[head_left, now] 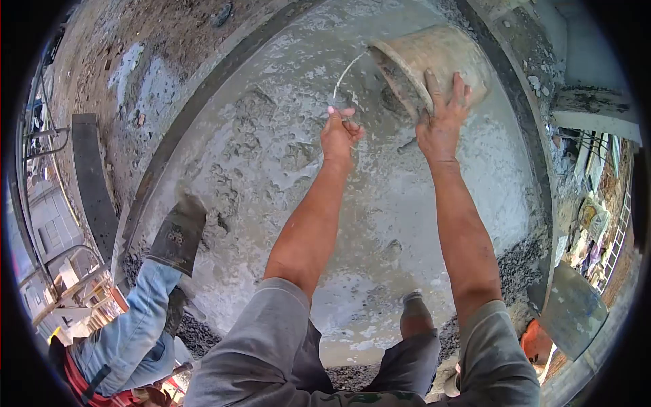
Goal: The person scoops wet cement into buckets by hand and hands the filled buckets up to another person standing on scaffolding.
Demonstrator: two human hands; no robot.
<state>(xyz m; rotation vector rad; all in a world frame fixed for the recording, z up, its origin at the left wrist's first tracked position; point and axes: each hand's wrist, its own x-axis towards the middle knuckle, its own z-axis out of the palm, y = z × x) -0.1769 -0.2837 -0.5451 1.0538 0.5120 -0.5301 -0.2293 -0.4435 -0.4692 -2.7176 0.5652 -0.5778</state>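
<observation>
A tan, mud-coated bucket lies tipped over the wet grey concrete, its mouth facing left and toward me. My right hand grips it at the rim, fingers spread over the outer wall. From the far side of the rim a thin pale handle curves down to my left hand, whose fingers are closed around its end. The bucket's inside is mostly in shadow. Below my right wrist, a small dark stick-like piece pokes out of the concrete.
Boards edge the concrete. A co-worker's booted leg stands in it at left. Dark gravel lines the right edge. A grey bucket and an orange object stand at lower right. Metal railings are at far left.
</observation>
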